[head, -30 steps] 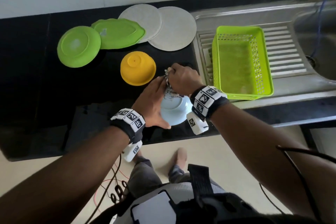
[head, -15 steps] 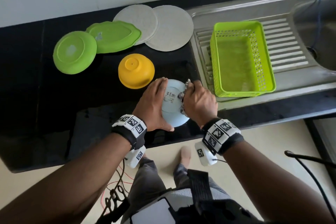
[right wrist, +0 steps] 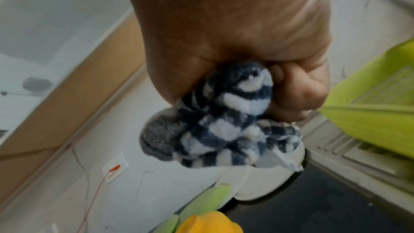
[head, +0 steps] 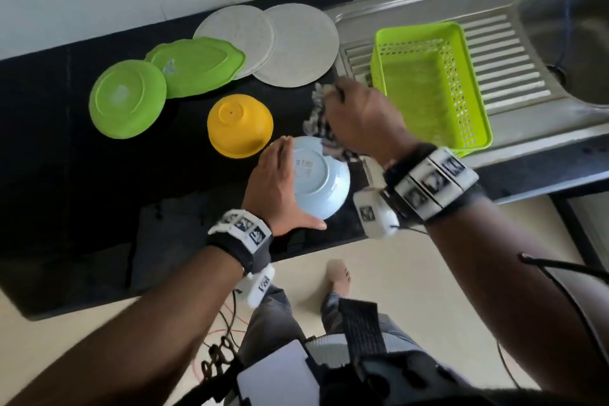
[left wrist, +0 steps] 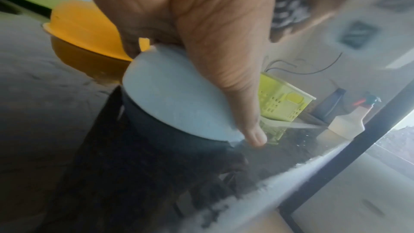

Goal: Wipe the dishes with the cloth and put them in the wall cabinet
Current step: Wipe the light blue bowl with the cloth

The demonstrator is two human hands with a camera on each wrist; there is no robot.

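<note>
Black stone counter point(head: 82, 208), steel drainboard point(head: 514, 82), left hand point(head: 273, 188) cupping blue bowl point(head: 324, 188), right hand point(head: 362, 119) fisted round checked cloth point(head: 318, 122)

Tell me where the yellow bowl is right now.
In the head view, the yellow bowl sits upside down on the black counter, just beyond the blue bowl, beside the green plate.

Little can be read. The underside of the blue bowl point(head: 321, 184), held in the left hand point(head: 275, 188), carries small red printed marks just beside the fingertips, too small and blurred to make out. Both wristbands bear black-and-white square code tags: those on the left wristband point(head: 242, 231) sit just behind the left hand, those on the right wristband point(head: 431, 180) just behind the right hand point(head: 362, 119). These are patterns, not letters. The wrist views show no legible text.
</note>
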